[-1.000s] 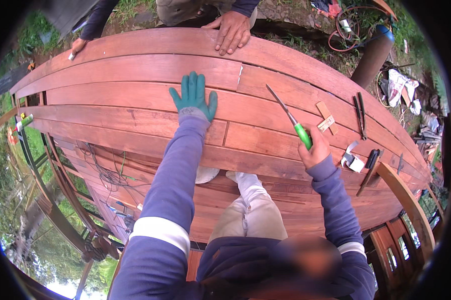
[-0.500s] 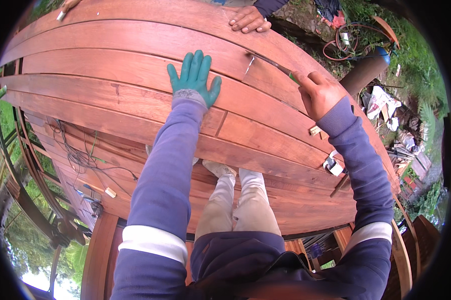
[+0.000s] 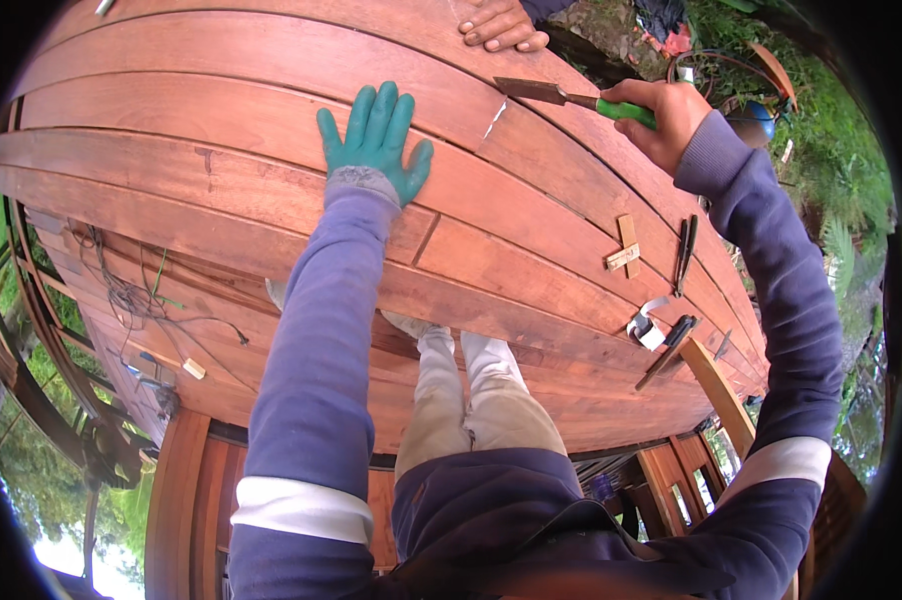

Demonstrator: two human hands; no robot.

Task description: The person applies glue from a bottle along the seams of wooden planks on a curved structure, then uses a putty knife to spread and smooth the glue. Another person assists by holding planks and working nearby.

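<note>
Right hand (image 3: 666,115) closed round the green handle of a knife (image 3: 571,98); blade tip at the upper seam (image 3: 551,122), contact cannot be told. Gloved left hand (image 3: 371,145) flat on the planks (image 3: 221,95), fingers spread, gripping nothing. Judgement: blade low, strokes light, angled away from the co-worker's hand (image 3: 501,25) nearby.

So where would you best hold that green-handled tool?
Probably by the green handle, from the right, where the right grip holds it: the handle is thicker than the metal neck and lies rightmost, while the flat blade points left, over the planks.
</note>
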